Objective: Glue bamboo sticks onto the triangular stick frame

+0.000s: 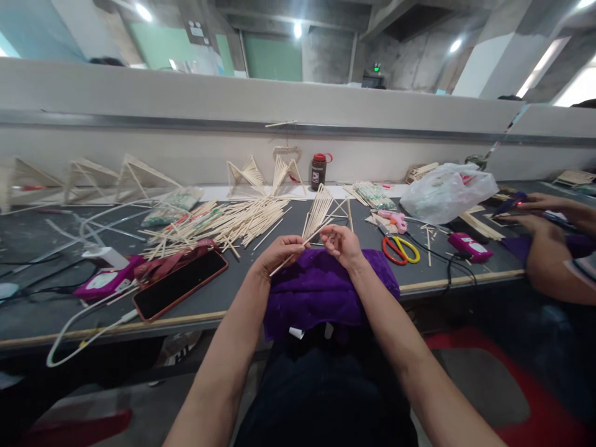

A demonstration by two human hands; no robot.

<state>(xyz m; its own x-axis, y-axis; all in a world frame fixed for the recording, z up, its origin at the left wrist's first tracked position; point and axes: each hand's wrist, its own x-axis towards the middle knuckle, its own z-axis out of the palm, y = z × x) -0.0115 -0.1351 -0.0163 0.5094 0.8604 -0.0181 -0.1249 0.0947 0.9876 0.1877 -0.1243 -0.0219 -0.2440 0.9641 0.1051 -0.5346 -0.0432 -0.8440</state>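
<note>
My left hand [285, 253] is closed on a thin wooden stick [282, 266], which slants up to the right across the purple cloth [321, 285] at the table edge. Fingers curled, my right hand [342, 243] pinches at the stick's upper end; whether it grips the stick itself or a smaller piece, I cannot make out. Just beyond both hands stands a fan-shaped stick frame [320, 211]. To its left lies a loose heap of wooden sticks [246, 218]. Red-and-yellow scissors [400, 249] and a pink glue gun [392, 219] rest to the right of my right hand.
A phone [181, 282] and a magenta power box [109, 276] with white cables lie left. A dark bottle [319, 172], stick frames [146, 177] and a plastic bag [449, 191] line the back. At right, another person's hands [540, 214] work near a second magenta box [470, 247].
</note>
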